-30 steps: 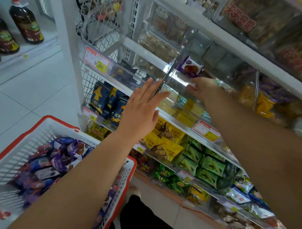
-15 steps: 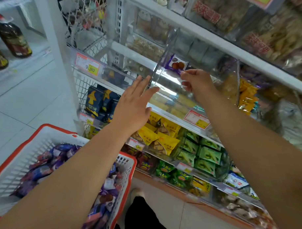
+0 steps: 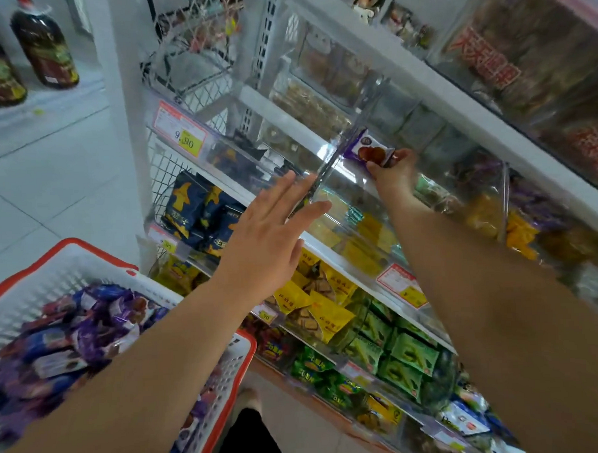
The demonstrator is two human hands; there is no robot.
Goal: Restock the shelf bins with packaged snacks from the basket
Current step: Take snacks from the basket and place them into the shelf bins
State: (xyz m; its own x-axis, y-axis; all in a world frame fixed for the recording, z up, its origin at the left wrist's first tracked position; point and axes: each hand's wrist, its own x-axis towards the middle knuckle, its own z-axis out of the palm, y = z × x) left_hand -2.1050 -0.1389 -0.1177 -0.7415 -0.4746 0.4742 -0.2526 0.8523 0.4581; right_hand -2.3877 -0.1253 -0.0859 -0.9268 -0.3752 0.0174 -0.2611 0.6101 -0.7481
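My right hand pinches a purple snack packet with brown biscuits pictured on it, inside a clear plastic shelf bin at mid height. My left hand is flat with straight fingers, its fingertips against the bin's lifted transparent lid. The white basket with a red rim sits at lower left, filled with several purple and blue snack packets.
Shelves to the right carry bins of yellow, green and navy packets, with price tags such as one reading 9.90. A wire rack hangs upper centre. Dark bottles stand on a far-left shelf. White floor tiles lie below.
My right hand has moved up and deeper into the bin and now holds the purple packet. My left hand stays against the lid. The view has tilted slightly.
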